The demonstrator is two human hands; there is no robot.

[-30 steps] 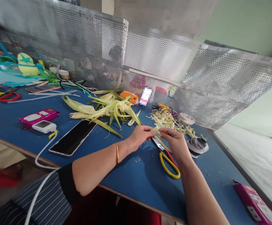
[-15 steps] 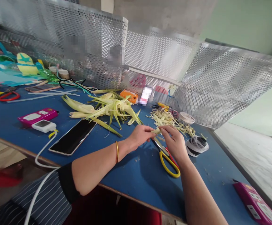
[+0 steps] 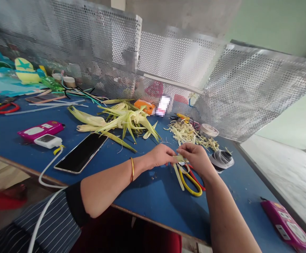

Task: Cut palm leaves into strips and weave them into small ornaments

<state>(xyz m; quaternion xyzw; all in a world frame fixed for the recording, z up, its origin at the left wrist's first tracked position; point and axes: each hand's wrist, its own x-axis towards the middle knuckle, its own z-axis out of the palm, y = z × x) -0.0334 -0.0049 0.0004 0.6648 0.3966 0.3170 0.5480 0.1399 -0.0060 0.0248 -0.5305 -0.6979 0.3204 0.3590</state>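
Observation:
My left hand (image 3: 163,156), with a gold bangle at its wrist, pinches one end of a pale green corn husk strip (image 3: 179,159). The fingers of my right hand (image 3: 193,155) are closed on the strip's other side. A narrow length of husk (image 3: 178,177) hangs down from between the hands. Beneath them lie scissors (image 3: 191,183) with yellow and red handles, their blades mostly hidden. Just right of my right hand is a black and white thread spool (image 3: 222,160). Behind the hands sits a pile of thin husk shreds (image 3: 186,131).
Large corn husks (image 3: 128,119) lie on the blue table (image 3: 147,196). A dark phone (image 3: 81,153), a white device with a cable (image 3: 48,140) and a purple box (image 3: 40,130) stand left; another purple box (image 3: 287,223) is at right. A perforated metal screen (image 3: 174,58) borders the back.
Both hands have moved slightly lower. More of the husk strip shows between them, and a narrow length now hangs over the scissors. The view has shifted slightly.

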